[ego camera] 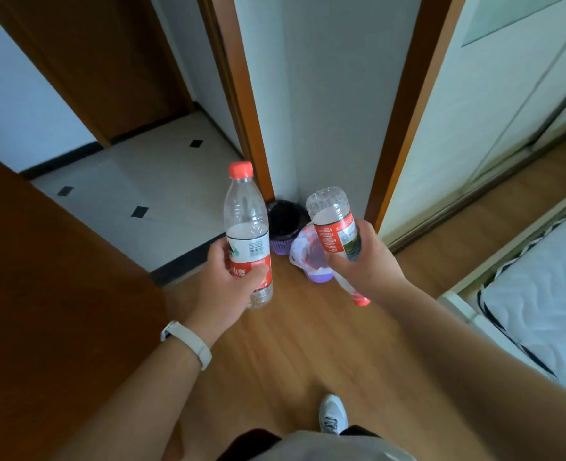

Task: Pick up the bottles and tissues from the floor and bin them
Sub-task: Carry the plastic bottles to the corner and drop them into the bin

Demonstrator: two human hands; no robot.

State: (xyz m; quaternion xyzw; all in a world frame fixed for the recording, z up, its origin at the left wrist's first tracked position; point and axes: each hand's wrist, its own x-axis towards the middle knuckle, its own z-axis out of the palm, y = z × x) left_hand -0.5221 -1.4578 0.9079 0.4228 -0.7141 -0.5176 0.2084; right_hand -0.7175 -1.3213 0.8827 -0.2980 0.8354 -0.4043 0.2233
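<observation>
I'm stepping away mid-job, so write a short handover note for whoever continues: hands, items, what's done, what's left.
Left hand grips an upright red-capped bottle.
Right hand grips a second bottle, cap pointing down.
A black-lined bin and a white-bagged bin stand in the corner ahead.
Done: both bottles are off the floor.
Left: drop both into a bin. The tissues are not in view, so find and bin them.

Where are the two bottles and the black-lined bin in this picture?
Upright bottle [245, 207]: head view, clear upper body.
Upside-down bottle [328, 239]: head view, red label.
Black-lined bin [280, 246]: head view, purple outer wall.
</observation>
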